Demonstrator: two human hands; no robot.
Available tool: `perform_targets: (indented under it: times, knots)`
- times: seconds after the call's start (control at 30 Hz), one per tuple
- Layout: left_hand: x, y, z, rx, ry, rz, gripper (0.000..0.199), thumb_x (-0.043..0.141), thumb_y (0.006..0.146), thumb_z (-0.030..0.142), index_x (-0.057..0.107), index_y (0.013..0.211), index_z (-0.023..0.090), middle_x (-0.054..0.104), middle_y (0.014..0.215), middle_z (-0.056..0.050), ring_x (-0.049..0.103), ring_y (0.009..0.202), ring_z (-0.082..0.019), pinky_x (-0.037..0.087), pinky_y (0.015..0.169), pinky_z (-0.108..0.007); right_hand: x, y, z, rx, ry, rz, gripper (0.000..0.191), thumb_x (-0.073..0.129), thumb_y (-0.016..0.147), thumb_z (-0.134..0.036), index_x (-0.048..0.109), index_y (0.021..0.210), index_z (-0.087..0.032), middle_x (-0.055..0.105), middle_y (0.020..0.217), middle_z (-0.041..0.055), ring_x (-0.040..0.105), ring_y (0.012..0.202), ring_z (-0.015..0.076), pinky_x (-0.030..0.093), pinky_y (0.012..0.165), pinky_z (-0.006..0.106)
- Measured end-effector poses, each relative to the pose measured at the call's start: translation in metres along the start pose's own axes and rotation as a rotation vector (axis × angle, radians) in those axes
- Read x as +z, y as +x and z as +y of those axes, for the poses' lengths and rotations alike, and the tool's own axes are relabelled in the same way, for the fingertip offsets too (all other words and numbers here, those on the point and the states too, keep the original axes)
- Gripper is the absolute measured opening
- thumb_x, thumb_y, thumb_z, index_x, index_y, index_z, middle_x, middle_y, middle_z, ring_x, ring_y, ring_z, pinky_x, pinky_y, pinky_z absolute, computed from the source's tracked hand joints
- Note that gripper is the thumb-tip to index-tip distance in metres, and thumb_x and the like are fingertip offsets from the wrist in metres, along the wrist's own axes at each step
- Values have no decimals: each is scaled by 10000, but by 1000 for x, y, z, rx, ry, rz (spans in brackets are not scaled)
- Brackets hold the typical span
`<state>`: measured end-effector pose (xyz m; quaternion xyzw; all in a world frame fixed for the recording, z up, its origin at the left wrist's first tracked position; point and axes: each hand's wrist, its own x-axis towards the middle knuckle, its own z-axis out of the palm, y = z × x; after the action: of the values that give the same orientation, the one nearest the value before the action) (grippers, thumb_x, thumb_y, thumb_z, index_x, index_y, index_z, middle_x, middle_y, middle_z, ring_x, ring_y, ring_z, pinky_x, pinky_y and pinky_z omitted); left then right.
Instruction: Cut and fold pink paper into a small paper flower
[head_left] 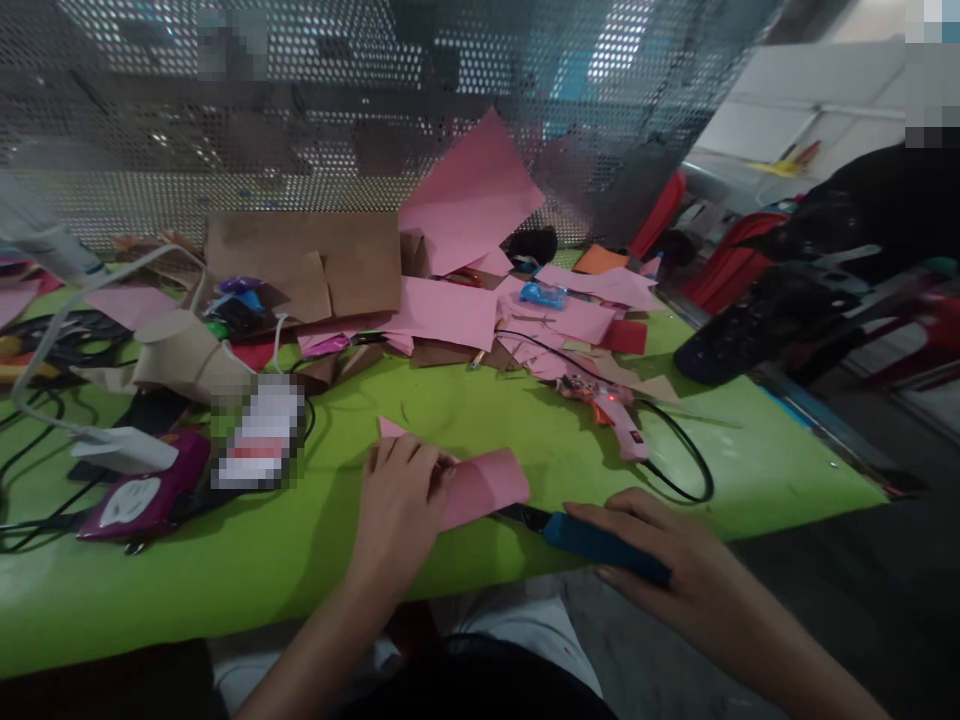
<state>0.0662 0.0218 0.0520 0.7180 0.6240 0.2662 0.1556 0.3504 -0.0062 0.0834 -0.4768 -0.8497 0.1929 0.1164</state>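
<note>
A folded or curled piece of pink paper [489, 482] lies near the front of the green table. My left hand [397, 500] is closed on its left part, with fingers curled over it and a pink corner showing behind the knuckles. In my right hand [667, 550] is a blue-handled utility knife [592, 543], its blade pointing left. The blade meets the lower right edge of the paper; whether it is under or just beside the sheet I cannot tell. A pink glue gun [624, 432] with a lit red light rests beyond my right hand.
The green table [300, 580] carries a purple power strip [142, 500] with a white plug at left. Behind stand brown cardboard [300, 260], pink sheets [442, 312] and a metal mesh panel [315, 130]. The glue gun's black cord [701, 470] loops at right. A dark-clothed person [885, 220] is at far right.
</note>
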Motion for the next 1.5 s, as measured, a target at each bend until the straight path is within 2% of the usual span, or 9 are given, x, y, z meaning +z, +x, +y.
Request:
perform_targets:
  times: [0.13,0.23,0.37,0.5,0.7,0.9,1.17,1.4,1.5]
  knots:
    - [-1,1,4,-1,68,-16,70,595,887,217,644,936,221,645,975,-36,548,980,-259,393,912,-475,2,2,-5,-20,-13,6,452,574,879,-255,552,1325,-328,638,1047,56,654,897,198,554,739,315]
    - [-7,-3,0,85,72,-61,261,564,897,174,601,1145,246,626,1176,-46,524,1116,-255,397,961,-459,3,4,-7,-25,-20,12,447,559,880,-243,560,1320,-319,640,1034,57,657,880,196,554,729,310]
    - [-13,-5,-16,317,139,-238,408,429,976,217,472,1353,368,438,1488,9,382,1355,-229,295,1101,-495,4,6,-8,-21,-16,-11,414,556,888,-253,577,1297,-314,629,1047,62,653,902,201,555,752,321]
    - [-13,-4,-25,381,250,-354,421,335,1008,387,375,1425,417,341,1550,6,280,1430,-240,247,1122,-558,4,4,-7,-28,-9,-28,398,550,908,-286,569,1304,-315,623,1055,65,648,915,204,552,753,321]
    - [-11,-7,-21,386,282,-331,456,255,1011,451,294,1464,422,274,1575,19,216,1455,-222,225,1147,-545,5,6,-9,-39,15,-37,392,554,909,-284,575,1300,-317,623,1035,61,645,900,202,551,754,324]
    - [-11,-6,-20,388,292,-328,486,241,996,516,298,1467,410,293,1568,-9,236,1448,-242,231,1139,-558,14,12,-19,-57,41,-55,406,547,912,-257,557,1316,-292,614,1008,64,636,850,194,535,701,312]
    - [-10,-8,-20,392,279,-304,471,249,1002,491,314,1461,406,292,1569,-15,238,1447,-242,214,1141,-562,20,16,-30,-62,48,-72,464,535,917,-225,492,1372,-305,602,1052,69,631,881,197,532,732,326]
    - [-28,7,-32,486,237,-359,447,340,1006,381,338,1453,386,352,1545,-3,345,1401,-206,304,1113,-473,24,21,-35,-42,59,-81,429,526,916,-243,532,1340,-310,614,1071,72,642,883,204,546,739,339]
    - [-31,13,-41,519,242,-347,434,330,1002,439,370,1432,405,324,1558,4,309,1419,-213,249,1137,-487,20,21,-33,-32,54,-72,407,547,907,-283,571,1311,-321,629,1062,67,649,876,208,557,720,332]
